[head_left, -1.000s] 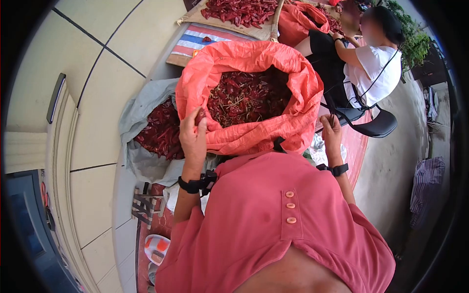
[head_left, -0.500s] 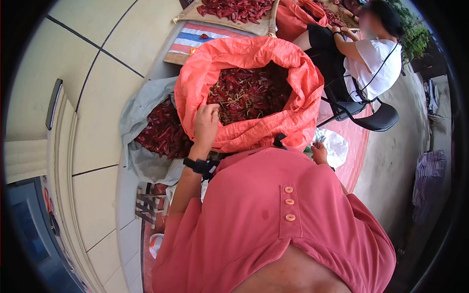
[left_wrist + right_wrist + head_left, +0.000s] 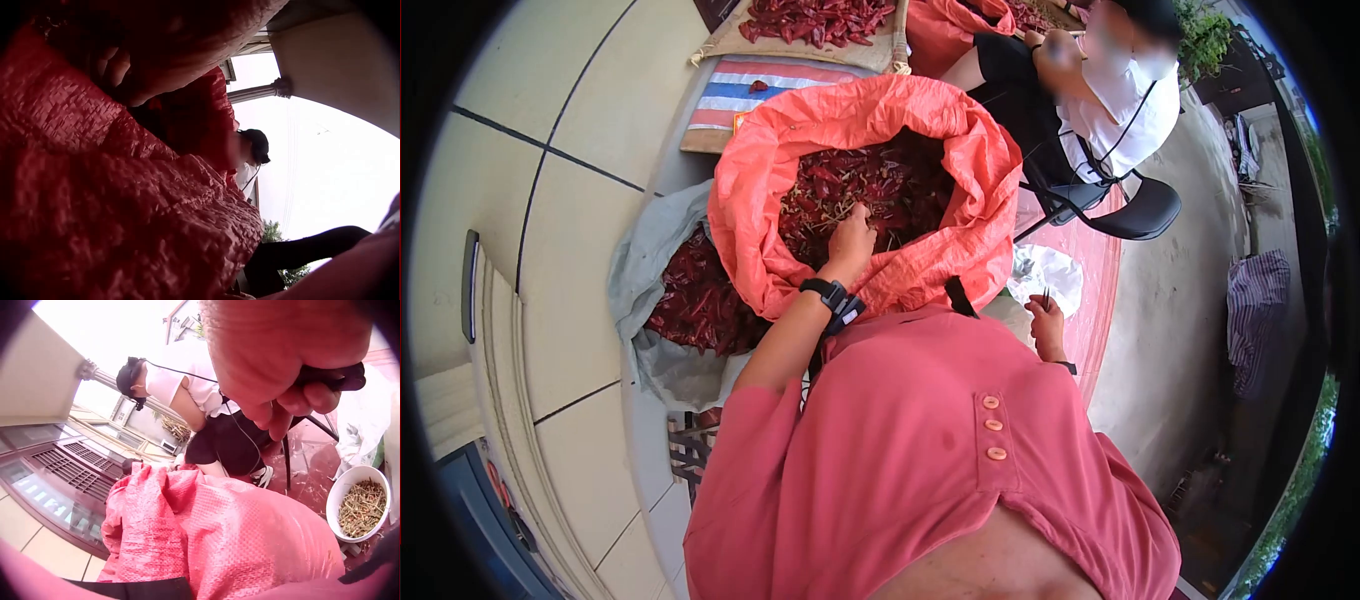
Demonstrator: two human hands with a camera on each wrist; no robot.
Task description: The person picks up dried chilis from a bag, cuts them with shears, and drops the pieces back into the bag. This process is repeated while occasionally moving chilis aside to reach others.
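Your right hand (image 3: pixel 1045 322), nearest you at your right side, has its grip curled round a dark scissors handle (image 3: pixel 331 376); the head view shows thin tips pointing up and away, long axis roughly upright. Your left hand (image 3: pixel 850 243) reaches farther out into the orange sack (image 3: pixel 750 190), fingers buried among dried red chillies (image 3: pixel 850 180); its grip cannot be told. Only the right wrist view shows a white bowl of stems (image 3: pixel 361 506) on the ground. Beyond the sack sits a person in white (image 3: pixel 1115 85).
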